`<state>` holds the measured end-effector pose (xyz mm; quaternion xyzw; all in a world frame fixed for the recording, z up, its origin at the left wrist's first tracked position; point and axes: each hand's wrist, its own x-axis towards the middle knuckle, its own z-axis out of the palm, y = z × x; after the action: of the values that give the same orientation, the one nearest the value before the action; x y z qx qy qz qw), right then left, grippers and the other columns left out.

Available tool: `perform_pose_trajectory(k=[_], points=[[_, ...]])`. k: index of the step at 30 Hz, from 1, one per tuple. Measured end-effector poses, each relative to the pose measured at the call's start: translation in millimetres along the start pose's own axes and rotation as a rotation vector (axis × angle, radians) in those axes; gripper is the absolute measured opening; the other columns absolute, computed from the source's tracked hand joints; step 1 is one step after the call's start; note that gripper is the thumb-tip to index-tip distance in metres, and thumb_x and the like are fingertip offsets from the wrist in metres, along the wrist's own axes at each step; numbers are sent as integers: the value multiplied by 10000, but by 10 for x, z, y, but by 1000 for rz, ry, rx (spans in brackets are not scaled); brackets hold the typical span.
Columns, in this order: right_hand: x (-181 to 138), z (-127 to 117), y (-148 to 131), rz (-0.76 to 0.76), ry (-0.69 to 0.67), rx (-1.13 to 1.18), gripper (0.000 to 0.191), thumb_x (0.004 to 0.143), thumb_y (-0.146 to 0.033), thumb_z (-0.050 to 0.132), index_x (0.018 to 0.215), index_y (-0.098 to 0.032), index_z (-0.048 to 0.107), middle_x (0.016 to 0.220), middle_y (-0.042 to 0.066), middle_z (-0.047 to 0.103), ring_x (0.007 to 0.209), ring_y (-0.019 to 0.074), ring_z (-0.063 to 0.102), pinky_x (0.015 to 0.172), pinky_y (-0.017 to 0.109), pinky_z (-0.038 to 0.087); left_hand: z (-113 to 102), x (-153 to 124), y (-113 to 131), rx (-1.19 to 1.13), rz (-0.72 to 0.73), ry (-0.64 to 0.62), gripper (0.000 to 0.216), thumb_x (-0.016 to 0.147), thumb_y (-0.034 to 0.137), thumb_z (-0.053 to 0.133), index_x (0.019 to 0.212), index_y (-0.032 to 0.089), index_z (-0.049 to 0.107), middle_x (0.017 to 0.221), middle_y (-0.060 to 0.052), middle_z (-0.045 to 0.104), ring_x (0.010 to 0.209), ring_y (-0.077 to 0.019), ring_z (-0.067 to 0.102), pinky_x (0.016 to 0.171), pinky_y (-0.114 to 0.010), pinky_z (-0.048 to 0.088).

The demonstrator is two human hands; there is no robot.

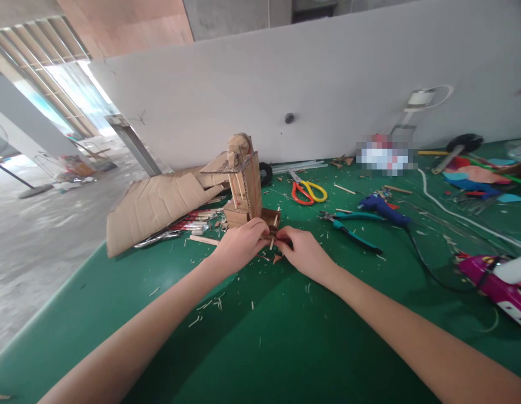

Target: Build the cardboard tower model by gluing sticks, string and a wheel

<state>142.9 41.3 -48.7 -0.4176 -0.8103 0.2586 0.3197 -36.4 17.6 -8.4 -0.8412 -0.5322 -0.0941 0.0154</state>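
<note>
A small cardboard model [251, 185] stands upright on the green table, with a rounded cardboard piece on top and thin wooden sticks in its front. A low open cardboard box part [269, 216] sits at its base on the right. My left hand [243, 244] is closed at the front of this base, its fingertips pinching a small brown cardboard piece [268, 237]. From the other side, the fingers of my right hand [306, 251] pinch at the same piece. A short pale wooden stick [272, 243] shows between the fingertips. The fingers partly hide the contact.
Scissors [310, 192] with red and yellow handles lie behind my right hand. Teal-handled pliers [355, 233] and a blue glue gun [382, 210] are to the right, near a magenta tool [488, 275]. Cardboard sheets [159, 207] lie left. Scraps dot the green table [227, 348].
</note>
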Motion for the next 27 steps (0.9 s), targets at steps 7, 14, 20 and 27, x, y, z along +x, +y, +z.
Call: perform_pose_trajectory(k=[7, 14, 20, 27], points=[[-5, 10, 47, 2, 12, 45, 78, 850, -215, 514, 842, -203, 591, 760, 12, 679, 665, 150, 613, 630, 271, 434, 39, 18, 5, 0, -20, 25, 121, 917, 293, 466, 952, 190, 519, 1061, -23, 595, 828, -184, 637, 565, -257, 434], [20, 18, 103, -3, 22, 71, 61, 833, -215, 528, 833, -203, 588, 772, 18, 687, 683, 145, 628, 635, 267, 452, 55, 23, -41, 36, 46, 5, 148, 935, 286, 433, 1007, 194, 524, 1075, -32, 596, 835, -187, 640, 579, -259, 446], [10, 13, 97, 8, 22, 96, 53, 825, -219, 539, 818, -202, 588, 766, 15, 687, 678, 137, 631, 638, 264, 465, 68, 33, -63, -11, 49, 11, 104, 919, 255, 450, 971, 198, 521, 1040, -19, 604, 846, -185, 634, 640, -278, 469], [6, -14, 86, 1, 2, 99, 69, 828, -236, 539, 813, -198, 595, 746, 13, 681, 646, 130, 622, 618, 262, 469, 95, 34, -81, -37, 47, 17, 126, 916, 275, 445, 998, 201, 507, 1080, -36, 601, 903, -194, 629, 676, -284, 473]])
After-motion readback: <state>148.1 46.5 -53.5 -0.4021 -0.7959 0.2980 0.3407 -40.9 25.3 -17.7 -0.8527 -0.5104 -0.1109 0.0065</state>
